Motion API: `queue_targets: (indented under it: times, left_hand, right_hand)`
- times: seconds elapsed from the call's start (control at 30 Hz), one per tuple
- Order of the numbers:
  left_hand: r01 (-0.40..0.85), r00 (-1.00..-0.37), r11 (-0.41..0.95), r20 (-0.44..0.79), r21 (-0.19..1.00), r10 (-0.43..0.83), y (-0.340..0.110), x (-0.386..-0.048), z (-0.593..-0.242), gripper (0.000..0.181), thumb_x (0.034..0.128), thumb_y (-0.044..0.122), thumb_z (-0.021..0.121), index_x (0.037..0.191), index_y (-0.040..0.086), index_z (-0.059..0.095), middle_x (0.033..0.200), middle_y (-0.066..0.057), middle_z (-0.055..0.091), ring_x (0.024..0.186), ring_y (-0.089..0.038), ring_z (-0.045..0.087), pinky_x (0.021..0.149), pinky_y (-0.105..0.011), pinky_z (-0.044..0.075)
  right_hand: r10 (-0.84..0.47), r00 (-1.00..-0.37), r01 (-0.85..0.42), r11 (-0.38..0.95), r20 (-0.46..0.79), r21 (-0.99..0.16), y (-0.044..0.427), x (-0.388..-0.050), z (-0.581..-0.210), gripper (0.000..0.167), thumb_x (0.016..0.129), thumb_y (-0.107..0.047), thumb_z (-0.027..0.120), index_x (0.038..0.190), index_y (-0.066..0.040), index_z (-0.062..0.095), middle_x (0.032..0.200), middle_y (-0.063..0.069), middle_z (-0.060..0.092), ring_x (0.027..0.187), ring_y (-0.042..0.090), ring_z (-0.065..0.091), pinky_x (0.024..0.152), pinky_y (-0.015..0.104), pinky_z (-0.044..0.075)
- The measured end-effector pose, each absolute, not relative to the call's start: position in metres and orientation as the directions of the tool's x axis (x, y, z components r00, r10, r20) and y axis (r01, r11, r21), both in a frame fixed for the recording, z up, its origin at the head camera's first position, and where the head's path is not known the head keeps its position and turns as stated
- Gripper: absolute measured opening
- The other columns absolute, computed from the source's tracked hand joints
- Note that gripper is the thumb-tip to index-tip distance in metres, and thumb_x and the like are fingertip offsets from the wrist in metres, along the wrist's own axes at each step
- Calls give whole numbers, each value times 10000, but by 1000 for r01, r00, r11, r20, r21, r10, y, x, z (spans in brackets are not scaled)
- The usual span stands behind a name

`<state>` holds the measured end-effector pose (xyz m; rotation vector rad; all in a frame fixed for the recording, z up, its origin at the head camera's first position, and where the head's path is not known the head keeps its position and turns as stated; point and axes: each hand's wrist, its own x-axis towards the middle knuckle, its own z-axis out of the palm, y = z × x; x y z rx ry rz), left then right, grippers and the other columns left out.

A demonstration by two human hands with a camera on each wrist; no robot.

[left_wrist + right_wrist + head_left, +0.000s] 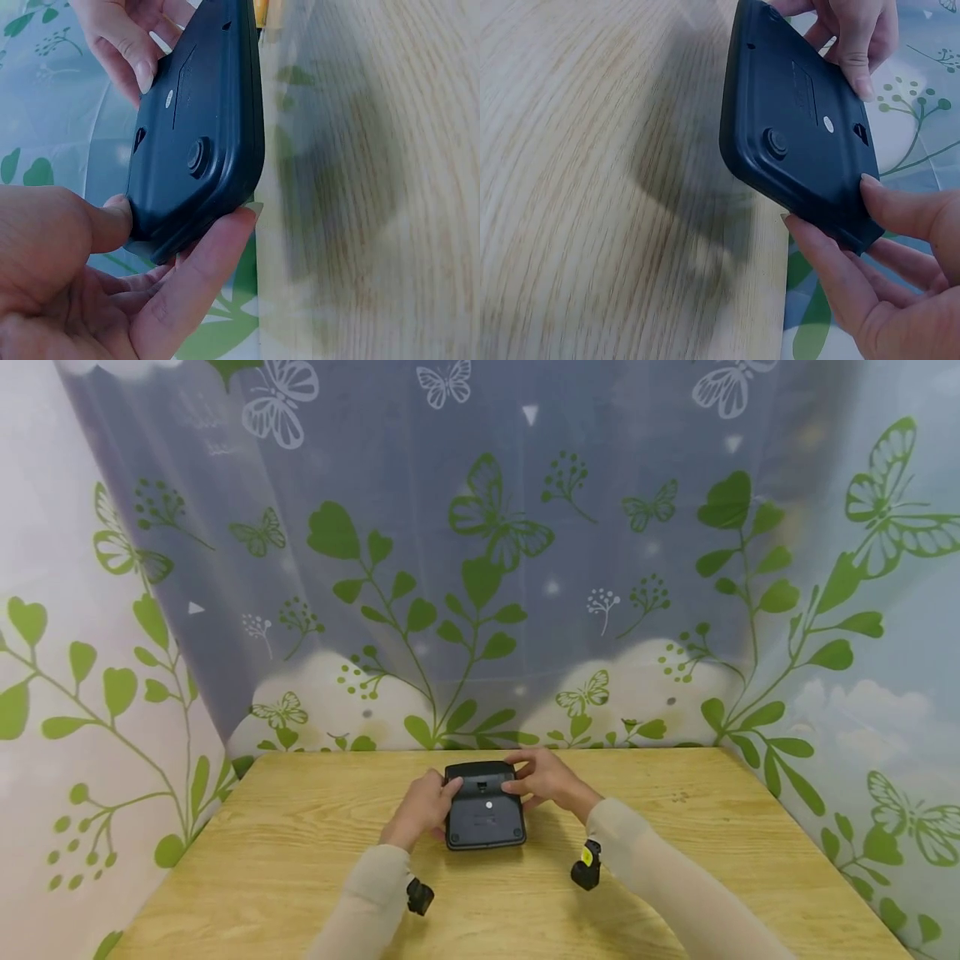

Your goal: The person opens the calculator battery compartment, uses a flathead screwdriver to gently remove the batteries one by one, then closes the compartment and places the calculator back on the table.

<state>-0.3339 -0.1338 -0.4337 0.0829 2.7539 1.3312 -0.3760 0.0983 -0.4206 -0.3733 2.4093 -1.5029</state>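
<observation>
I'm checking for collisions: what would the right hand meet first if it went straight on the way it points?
The device, which the right hand grips by one edge. Past that, probably the left hand at the opposite edge, though depth is unclear.

Left hand [418, 806], right hand [552, 783], both gripping, thumbs [112, 223] inward, forearms [667, 872] converging

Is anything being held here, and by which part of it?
A black device, by its opposite side edges: the left hand grips one, the right hand the other, thumbs on the face bearing a small white oval.
</observation>
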Motion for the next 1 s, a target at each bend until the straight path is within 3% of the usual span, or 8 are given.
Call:
queue_targets:
  times: [0.4, 0.63, 1.0]
  left_hand:
    - [-31, -996, 623, -73, 781, 42, -134, -327, -442, 449, 1110, 288, 487, 1328, -104, 497, 1047, -276, 622, 610, -278, 687, 555, -404, 626]
    - [-4, -996, 620, -59, 785, 67, -135, -324, -445, 410, 1107, 252, 493, 1283, -117, 522, 1013, -281, 637, 578, -307, 707, 523, -399, 618]
    - [-13, -995, 625, -74, 781, 71, -128, -328, -448, 452, 1103, 261, 506, 1343, -121, 523, 1117, -329, 653, 551, -273, 701, 513, -401, 616]
  right_hand:
    - [-336, -934, -39, 440, -124, -897, 93, -373, -428, 559, 930, -75, 765, 1448, -15, 563, 1296, 286, 647, 996, 300, 749, 814, 523, 642]
    - [-332, -933, -30, 453, -138, -891, 92, -372, -432, 544, 929, -92, 770, 1437, -33, 583, 1361, 300, 614, 1023, 316, 746, 804, 514, 645]
    - [-299, -941, 8, 452, -160, -892, 99, -367, -434, 548, 928, -66, 764, 1440, -21, 575, 1292, 281, 651, 888, 266, 760, 773, 503, 651]
